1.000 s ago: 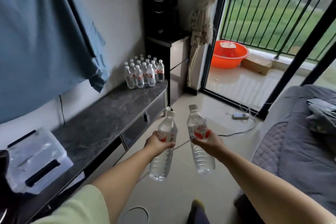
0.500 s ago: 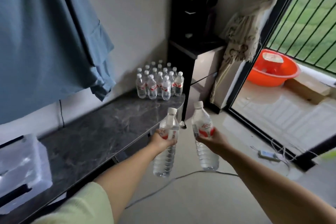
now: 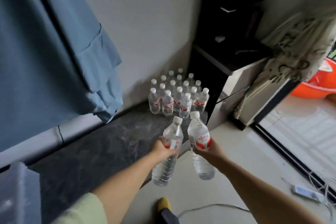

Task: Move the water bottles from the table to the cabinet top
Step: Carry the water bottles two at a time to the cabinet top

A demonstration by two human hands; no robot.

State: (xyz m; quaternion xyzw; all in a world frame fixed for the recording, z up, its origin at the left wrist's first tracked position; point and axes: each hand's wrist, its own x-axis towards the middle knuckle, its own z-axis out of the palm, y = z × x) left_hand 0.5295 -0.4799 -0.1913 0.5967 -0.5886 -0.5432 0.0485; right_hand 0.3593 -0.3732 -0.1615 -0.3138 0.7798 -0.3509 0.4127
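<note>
The left hand [image 3: 163, 151] grips one water bottle [image 3: 168, 152] around its middle, fingers curled over the lower edge of the red-and-white label. The right hand [image 3: 207, 151] holds a second bottle [image 3: 200, 143] the same way, thumb and fingers wrapped just under its label. Both bottles lean forward with their white caps pointing toward the far end of the cabinet top [image 3: 109, 142]. This looks like a carrying hold: gripping at the waist keeps the weight balanced and leaves the base free to be set down.

The left bottle hangs over the front edge of the cabinet top, near its far right corner. The right bottle is just beyond that edge, above the pale floor [image 3: 236, 160]. Neither one rests on anything yet.

A cluster of bottles [image 3: 177, 94] already stands upright at the far right corner, packed in tight rows against the wall. That probably saves room and keeps them from tipping, and the bare stone in front of them seems the likely spot for these two.

The bottles are clear, thin plastic, ribbed in rings below the label, smooth and tapered toward the neck, with small white screw caps. Such plastic would likely dent under a hard squeeze. The cabinet top is dark, marble-veined and glossy, with a straight front edge. A blue cloth [image 3: 54, 51] hangs in soft folds to the left.
</note>
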